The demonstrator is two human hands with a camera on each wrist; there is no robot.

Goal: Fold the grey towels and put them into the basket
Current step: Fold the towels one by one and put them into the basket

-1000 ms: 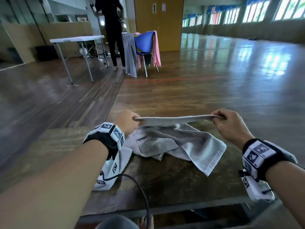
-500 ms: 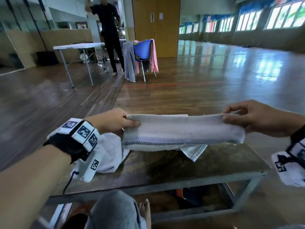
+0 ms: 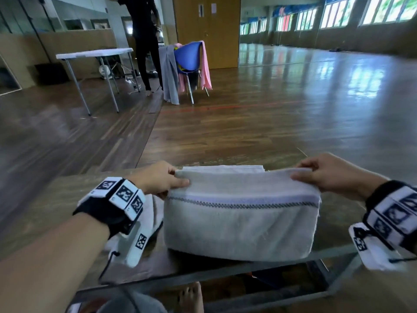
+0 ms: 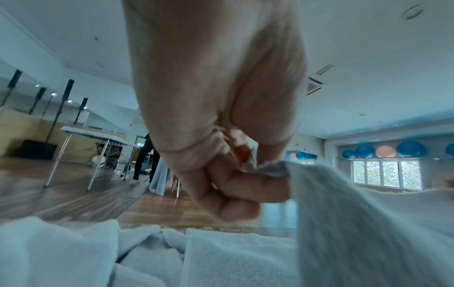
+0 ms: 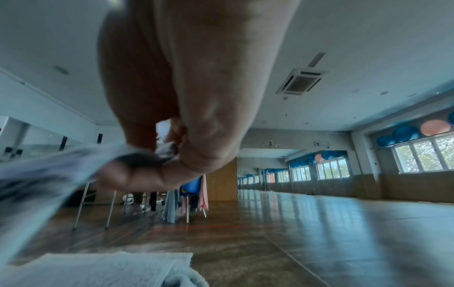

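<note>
A grey towel [image 3: 241, 224] with a dark zigzag stripe hangs stretched between my two hands above the low table [image 3: 56, 199]. My left hand [image 3: 171, 181] pinches its upper left corner, thumb over the cloth. My right hand [image 3: 302, 175] pinches the upper right corner. In the left wrist view the fingers [image 4: 248, 186] curl round the towel [image 4: 343, 223]. The right wrist view shows that hand [image 5: 152, 161] pinching the blurred towel edge [image 5: 49, 170]. More pale towel [image 3: 155, 213] lies on the table behind my left wrist. No basket is in view.
The table's front edge [image 3: 225, 272] is near my knee [image 3: 130, 303] and bare foot [image 3: 191, 297]. Far back stand a white folding table [image 3: 94, 53], a blue chair [image 3: 189, 57] draped with grey and pink cloths, and a person in black [image 3: 144, 41]. Wooden floor surrounds the table.
Both hands lifted the towel off the heap and pulled it taut; it now hangs lower and longer in front of me, doubled over, with the striped band showing.
</note>
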